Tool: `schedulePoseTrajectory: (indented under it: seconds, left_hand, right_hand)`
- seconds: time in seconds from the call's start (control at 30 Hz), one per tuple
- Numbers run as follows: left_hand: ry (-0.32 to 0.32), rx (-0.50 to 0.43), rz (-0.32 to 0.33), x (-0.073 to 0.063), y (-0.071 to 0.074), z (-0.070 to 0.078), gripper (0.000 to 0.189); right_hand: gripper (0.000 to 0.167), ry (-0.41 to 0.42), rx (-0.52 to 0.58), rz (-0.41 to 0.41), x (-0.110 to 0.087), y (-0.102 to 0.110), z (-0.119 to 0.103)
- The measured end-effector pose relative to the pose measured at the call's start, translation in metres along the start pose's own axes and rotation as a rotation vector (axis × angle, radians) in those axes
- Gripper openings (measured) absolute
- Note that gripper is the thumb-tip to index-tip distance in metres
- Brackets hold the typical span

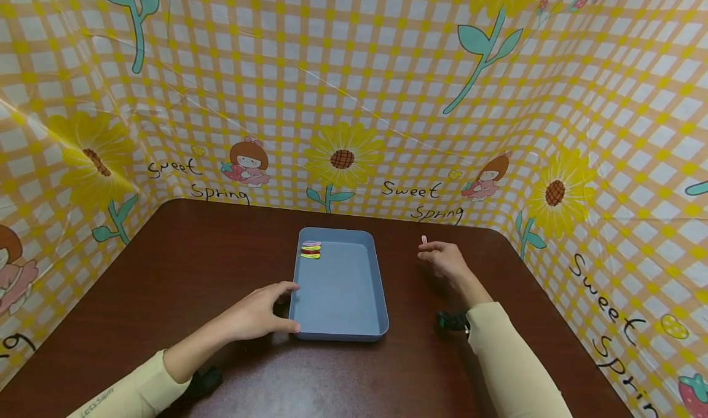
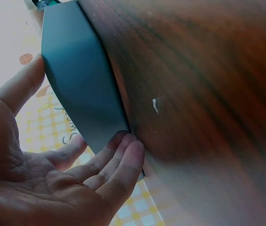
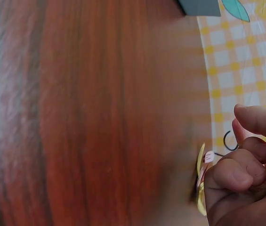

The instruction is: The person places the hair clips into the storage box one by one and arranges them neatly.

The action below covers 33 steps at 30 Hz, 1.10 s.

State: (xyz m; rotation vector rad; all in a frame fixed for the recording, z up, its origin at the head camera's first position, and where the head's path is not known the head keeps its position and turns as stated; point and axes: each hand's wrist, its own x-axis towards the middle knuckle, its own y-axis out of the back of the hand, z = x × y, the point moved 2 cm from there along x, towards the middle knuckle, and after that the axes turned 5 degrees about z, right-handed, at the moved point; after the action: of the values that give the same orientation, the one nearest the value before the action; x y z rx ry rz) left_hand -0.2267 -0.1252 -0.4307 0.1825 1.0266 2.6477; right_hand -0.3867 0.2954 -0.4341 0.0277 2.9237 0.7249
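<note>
A blue-grey tray lies on the table, with several hair clips in purple, yellow and red lined up at its far left. My left hand touches the tray's left side, thumb and fingers spread along the wall. Up close, the left wrist view has the thumb at the rim and fingertips against the outer wall. Right of the tray, my right hand is low over the table, fingers bent. A pink hair clip and a yellow hair clip show just past its fingers, partly hidden by them.
The brown table has a checked sunflower cloth rising along its back and both sides. A dark device is strapped at my right wrist; another dark device sits under my left wrist.
</note>
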Motion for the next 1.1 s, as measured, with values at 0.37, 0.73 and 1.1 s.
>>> schedulePoseTrajectory:
  seconds: [0.37, 0.73, 1.1]
  left_hand:
    - [0.000, 0.004, -0.002, 0.000, 0.000, -0.001, 0.079]
    - [0.006, -0.001, 0.000, 0.002, -0.002, -0.003, 0.078]
    - [0.013, 0.002, 0.004, 0.000, -0.002, -0.002, 0.079]
  right_hand:
    - [0.041, -0.038, 0.047, 0.036, -0.002, 0.007, 0.019]
    - [0.042, -0.060, 0.053, 0.079, -0.002, 0.014, 0.029]
    - [0.036, -0.038, 0.013, 0.144, 0.004, 0.013, 0.041]
